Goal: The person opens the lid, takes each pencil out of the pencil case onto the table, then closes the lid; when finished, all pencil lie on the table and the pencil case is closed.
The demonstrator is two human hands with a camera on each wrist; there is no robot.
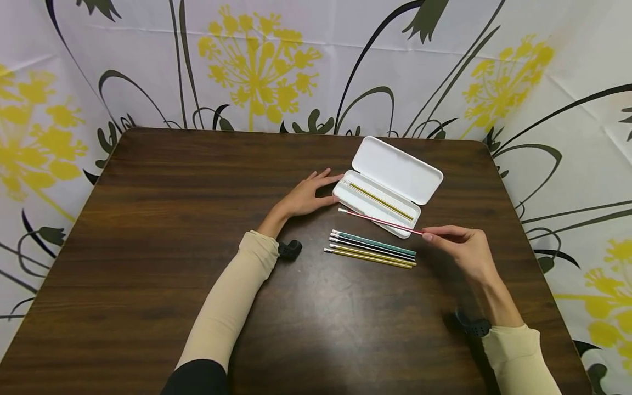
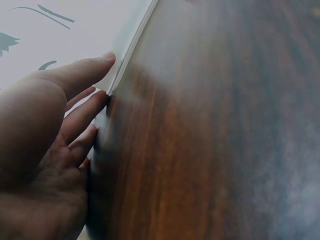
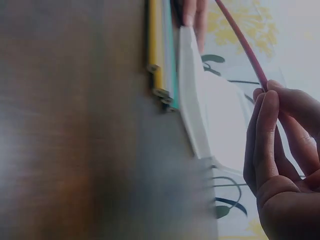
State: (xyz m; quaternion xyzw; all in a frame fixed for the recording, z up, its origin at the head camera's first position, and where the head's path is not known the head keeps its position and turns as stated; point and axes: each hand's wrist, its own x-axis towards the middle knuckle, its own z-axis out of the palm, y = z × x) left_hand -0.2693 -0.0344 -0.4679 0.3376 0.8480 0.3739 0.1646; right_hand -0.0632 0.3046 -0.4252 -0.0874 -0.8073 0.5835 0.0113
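My right hand [image 1: 464, 249] pinches the end of a red pencil [image 1: 380, 221] between thumb and fingertips. The pencil's eraser end points left, above the front edge of an open white pencil case [image 1: 395, 164]. Inside the case lies one yellow pencil [image 1: 380, 201]. My left hand [image 1: 307, 196] touches the case's left end with its thumb and fingers spread; the left wrist view shows its straight fingers [image 2: 90, 112] against that end. In front of the case several pencils [image 1: 372, 249] lie side by side, teal, dark and yellow, erasers to the left.
The brown wooden table [image 1: 187, 219] runs back to a white curtain [image 1: 163, 49] with yellow and dark plant prints. The case's lid [image 1: 397, 170] leans back toward the table's far edge. A black wrist device [image 1: 290, 250] sits at my left wrist, another [image 1: 473, 325] at my right.
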